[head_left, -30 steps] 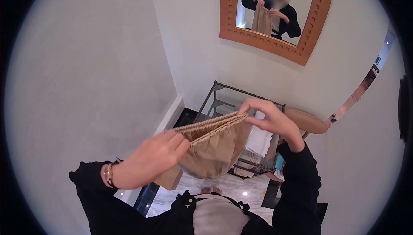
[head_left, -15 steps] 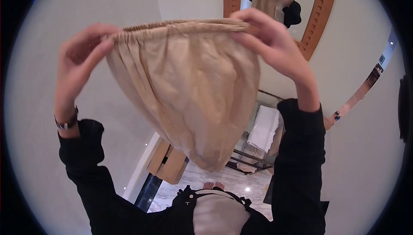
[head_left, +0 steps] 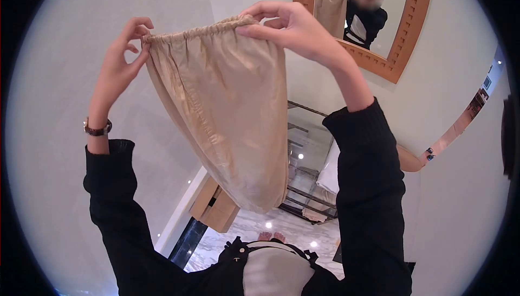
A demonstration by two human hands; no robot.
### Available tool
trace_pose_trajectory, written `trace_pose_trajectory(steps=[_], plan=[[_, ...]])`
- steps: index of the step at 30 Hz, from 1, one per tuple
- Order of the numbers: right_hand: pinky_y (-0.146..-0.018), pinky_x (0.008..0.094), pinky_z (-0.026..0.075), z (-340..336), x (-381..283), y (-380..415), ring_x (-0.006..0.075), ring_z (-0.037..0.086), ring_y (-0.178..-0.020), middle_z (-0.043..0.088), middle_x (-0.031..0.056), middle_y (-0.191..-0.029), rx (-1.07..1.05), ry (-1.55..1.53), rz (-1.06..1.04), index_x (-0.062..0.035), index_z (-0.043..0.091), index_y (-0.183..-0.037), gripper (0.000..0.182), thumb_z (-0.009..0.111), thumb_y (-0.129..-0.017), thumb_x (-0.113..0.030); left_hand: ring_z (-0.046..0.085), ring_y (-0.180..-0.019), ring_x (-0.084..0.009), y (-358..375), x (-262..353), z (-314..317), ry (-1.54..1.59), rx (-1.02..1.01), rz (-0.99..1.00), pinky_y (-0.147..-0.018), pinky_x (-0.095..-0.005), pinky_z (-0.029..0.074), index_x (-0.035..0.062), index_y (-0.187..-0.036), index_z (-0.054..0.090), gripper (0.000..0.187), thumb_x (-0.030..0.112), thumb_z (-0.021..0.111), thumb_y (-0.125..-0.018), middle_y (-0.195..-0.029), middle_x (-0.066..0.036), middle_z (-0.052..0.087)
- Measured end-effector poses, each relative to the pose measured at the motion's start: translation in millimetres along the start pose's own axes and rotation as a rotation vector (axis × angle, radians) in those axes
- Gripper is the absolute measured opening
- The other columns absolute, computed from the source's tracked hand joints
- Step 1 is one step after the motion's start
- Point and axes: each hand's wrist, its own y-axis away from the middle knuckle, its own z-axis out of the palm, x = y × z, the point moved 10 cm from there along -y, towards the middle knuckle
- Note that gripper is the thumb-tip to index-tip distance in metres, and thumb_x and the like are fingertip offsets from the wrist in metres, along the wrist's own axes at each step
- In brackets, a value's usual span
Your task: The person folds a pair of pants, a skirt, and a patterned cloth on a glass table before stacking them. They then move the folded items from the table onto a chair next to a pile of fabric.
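Observation:
A beige cloth bag or cover (head_left: 227, 111) with a gathered elastic edge hangs in front of me, narrowing toward its rounded bottom. At its upper left corner, my left hand (head_left: 120, 65) pinches the gathered edge between thumb and finger. My right hand (head_left: 287, 27) grips the same edge at the upper right, thumb in front. The edge is stretched between both hands and slopes up a little to the right. A watch (head_left: 98, 128) is on my left wrist.
A wood-framed mirror (head_left: 410, 36) at the upper right reflects a person with the cloth. Behind the cloth stands a metal-and-glass rack (head_left: 309, 149) with white towels (head_left: 329, 174). A wooden piece (head_left: 219, 209) is near the marble floor (head_left: 252, 228), lower left of centre.
My right hand has moved left and slightly up, closer to my left hand, which has shifted right. The cloth's edge is less widely stretched, and the cloth hangs narrower.

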Motion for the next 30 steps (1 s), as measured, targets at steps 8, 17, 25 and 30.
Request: trace_pose_trajectory(steps=[8, 17, 25, 30], plan=[[-0.050, 0.0232, 0.038, 24, -30, -1, 0.0049, 0.044, -0.055, 0.065, 0.0016, -0.083, 0.183, 0.318, -0.214, -0.0046, 0.068, -0.103, 0.023, 0.070, -0.085, -0.019, 0.050, -0.115, -0.0290, 18, 36, 11, -0.801, -0.054, 0.004, -0.099, -0.0390, 0.037, 0.0052, -0.114, 0.052, 0.029, 0.001, 0.054, -0.086, -0.115, -0.011, 0.055], [-0.057, 0.0279, 0.046, 59, -31, 2, 0.0123, 0.056, -0.058, 0.067, 0.0061, -0.077, 0.097, 0.063, -0.137, -0.0058, 0.067, -0.101, 0.026, 0.073, -0.080, -0.020, 0.060, -0.103, -0.0203, 22, 81, 68, 0.356, -0.303, -0.051, -0.090, -0.0334, 0.046, 0.0016, -0.126, 0.050, 0.037, 0.016, 0.060, -0.093, -0.113, -0.009, 0.063], [-0.060, 0.0196, 0.040, 62, -6, 19, 0.0036, 0.055, -0.071, 0.064, -0.0014, -0.081, 0.066, -0.301, -0.011, -0.0030, 0.062, -0.109, 0.031, 0.072, -0.087, -0.022, 0.058, -0.084, -0.0048, 34, 48, 90, 1.000, -0.545, -0.347, -0.075, -0.0250, 0.049, -0.0006, -0.113, 0.059, 0.030, 0.025, 0.056, -0.098, -0.101, -0.001, 0.063], [-0.064, 0.0201, 0.044, 72, -4, 35, 0.0043, 0.058, -0.076, 0.065, -0.0005, -0.082, -0.033, -0.324, 0.128, -0.0016, 0.067, -0.099, 0.021, 0.070, -0.088, -0.019, 0.054, -0.089, -0.0048, 37, 51, 92, 0.889, -0.724, -0.198, -0.082, -0.0247, 0.045, 0.0004, -0.114, 0.058, 0.028, 0.023, 0.055, -0.098, -0.098, 0.001, 0.061]])
